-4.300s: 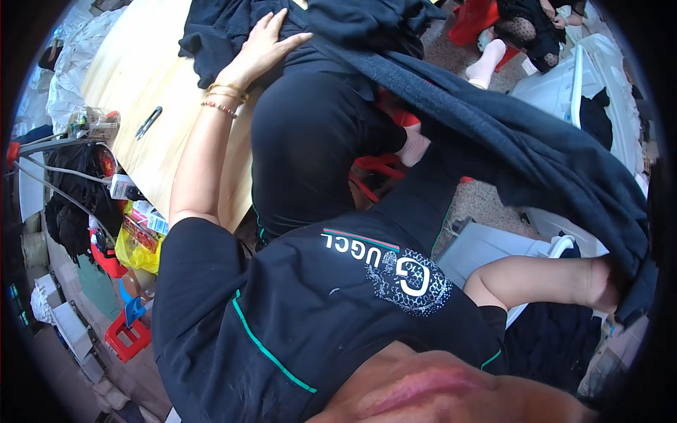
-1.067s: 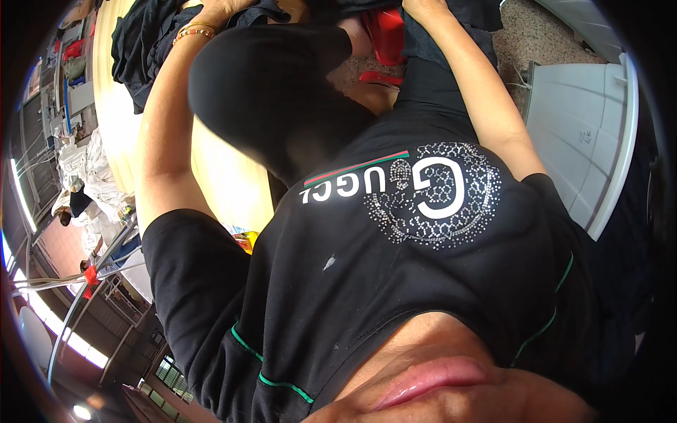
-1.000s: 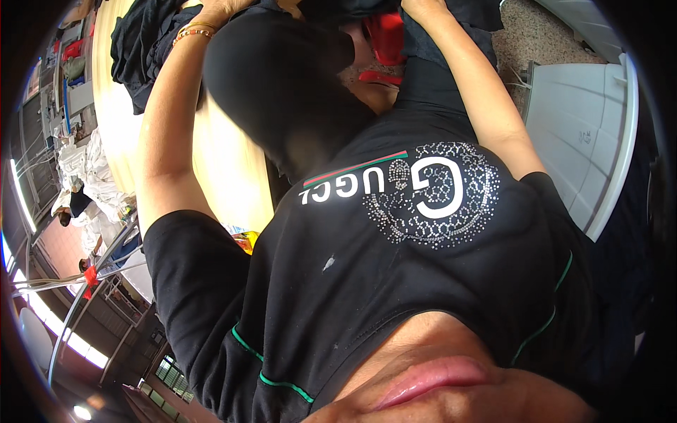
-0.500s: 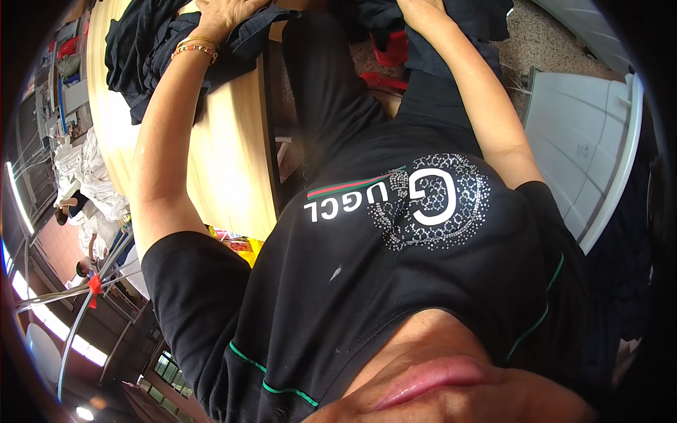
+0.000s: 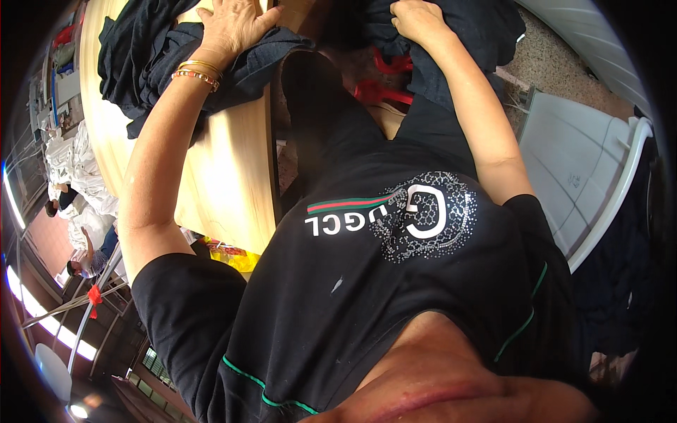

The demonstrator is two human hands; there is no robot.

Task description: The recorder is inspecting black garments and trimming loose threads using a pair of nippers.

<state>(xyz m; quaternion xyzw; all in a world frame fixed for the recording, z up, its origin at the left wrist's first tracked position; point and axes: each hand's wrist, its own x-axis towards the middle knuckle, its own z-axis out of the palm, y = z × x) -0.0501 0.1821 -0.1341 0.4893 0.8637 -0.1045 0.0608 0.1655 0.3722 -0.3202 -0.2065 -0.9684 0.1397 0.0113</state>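
Note:
My left hand (image 5: 236,29) lies on a heap of dark navy cloth (image 5: 159,74) on the light wooden table. Its fingers and thumb are spread, and bangles circle the wrist. Off to the right, my right hand (image 5: 421,22) is curled closed at the edge of another dark cloth piece (image 5: 476,28), which hangs over my lap. The fingertips are partly hidden, but they appear to grip this fabric. Whether the two dark pieces join beyond the upper edge cannot be seen.
The wooden table (image 5: 233,169) runs along my left. A yellow and red package (image 5: 233,257) sits near my left elbow. Red plastic (image 5: 381,92) shows beyond my lap. To the right stands a pale grey bin (image 5: 575,155). White cloth piles (image 5: 81,169) and people are far left.
Both hands sit lower in the picture and show more fully. The left hand's spread fingers are now visible, and the cloth under it has shifted slightly.

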